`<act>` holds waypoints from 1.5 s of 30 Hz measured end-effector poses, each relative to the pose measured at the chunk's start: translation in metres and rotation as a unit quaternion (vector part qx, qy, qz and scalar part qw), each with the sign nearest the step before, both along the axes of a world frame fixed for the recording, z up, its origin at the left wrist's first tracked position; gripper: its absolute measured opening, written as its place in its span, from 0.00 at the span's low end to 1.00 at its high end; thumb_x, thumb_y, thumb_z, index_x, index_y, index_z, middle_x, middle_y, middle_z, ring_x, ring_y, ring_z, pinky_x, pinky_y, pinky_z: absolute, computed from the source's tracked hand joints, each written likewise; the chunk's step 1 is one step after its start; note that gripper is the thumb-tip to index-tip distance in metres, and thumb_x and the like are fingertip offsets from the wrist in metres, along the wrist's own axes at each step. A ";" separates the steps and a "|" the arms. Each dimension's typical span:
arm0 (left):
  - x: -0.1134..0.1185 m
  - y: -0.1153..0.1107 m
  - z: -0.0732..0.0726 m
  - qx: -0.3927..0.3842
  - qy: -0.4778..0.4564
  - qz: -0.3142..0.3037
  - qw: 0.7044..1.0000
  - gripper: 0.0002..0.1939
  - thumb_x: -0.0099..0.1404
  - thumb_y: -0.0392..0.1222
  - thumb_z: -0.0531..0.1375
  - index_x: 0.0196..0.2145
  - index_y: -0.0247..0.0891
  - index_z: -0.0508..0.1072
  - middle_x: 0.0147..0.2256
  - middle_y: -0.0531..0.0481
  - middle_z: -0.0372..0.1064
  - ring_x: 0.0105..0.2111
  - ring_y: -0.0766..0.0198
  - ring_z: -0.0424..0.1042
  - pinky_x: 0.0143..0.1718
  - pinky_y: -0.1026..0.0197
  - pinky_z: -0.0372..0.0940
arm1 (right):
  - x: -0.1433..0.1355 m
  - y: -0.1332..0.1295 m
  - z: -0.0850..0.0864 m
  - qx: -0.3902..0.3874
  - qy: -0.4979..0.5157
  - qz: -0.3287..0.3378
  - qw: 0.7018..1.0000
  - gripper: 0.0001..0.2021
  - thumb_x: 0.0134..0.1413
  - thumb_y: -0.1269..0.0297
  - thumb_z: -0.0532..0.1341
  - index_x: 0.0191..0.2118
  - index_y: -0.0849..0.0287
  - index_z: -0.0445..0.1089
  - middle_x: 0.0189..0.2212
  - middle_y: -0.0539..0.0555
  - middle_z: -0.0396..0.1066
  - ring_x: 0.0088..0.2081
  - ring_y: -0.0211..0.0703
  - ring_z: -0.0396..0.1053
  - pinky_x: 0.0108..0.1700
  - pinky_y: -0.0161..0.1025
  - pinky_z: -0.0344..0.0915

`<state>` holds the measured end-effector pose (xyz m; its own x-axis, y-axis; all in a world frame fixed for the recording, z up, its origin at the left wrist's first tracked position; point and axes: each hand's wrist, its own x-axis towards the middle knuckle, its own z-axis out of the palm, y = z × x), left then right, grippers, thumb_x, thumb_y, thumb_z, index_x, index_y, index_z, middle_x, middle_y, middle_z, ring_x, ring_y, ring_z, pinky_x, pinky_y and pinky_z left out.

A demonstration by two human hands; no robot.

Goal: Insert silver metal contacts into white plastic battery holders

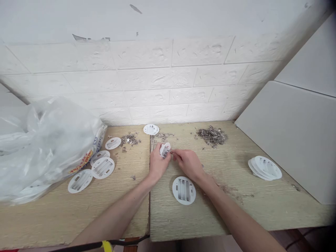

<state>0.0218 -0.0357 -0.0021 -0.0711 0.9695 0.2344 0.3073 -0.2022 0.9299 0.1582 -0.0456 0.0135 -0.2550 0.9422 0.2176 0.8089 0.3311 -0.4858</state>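
My left hand (158,162) grips a white round plastic battery holder (165,149), tilted up above the table joint. My right hand (187,161) is closed in a pinch at the holder's right edge; what its fingertips hold is too small to make out. Below the hands, another round battery holder (184,190) lies flat with its battery slots facing up. Behind them, near the wall, rests one more white holder (151,129), beside a scatter of small metal pieces (163,137).
A large clear plastic bag (52,140) bulges at the left, with several white holders (103,168) beside it. Small metal contacts lie in a left pile (130,139) and a bigger right pile (213,136). Stacked holders (265,168) sit at right, near a grey panel (294,133).
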 end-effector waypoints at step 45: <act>-0.003 0.007 -0.003 0.019 0.006 -0.001 1.000 0.07 0.54 0.35 0.58 0.32 0.38 0.66 0.27 0.54 0.66 0.25 0.66 0.64 0.28 0.64 0.60 | -0.005 0.007 -0.002 -0.017 0.037 -0.020 0.999 0.13 0.60 0.67 0.51 0.27 0.60 0.68 0.25 0.53 0.72 0.25 0.37 0.65 0.29 0.33 0.51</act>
<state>0.0191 -0.0290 -0.0055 -0.0657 0.9603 0.2710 0.3173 -0.2374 0.9181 0.1531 -0.0382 0.0116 -0.2008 0.9584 0.2028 0.7826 0.2815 -0.5552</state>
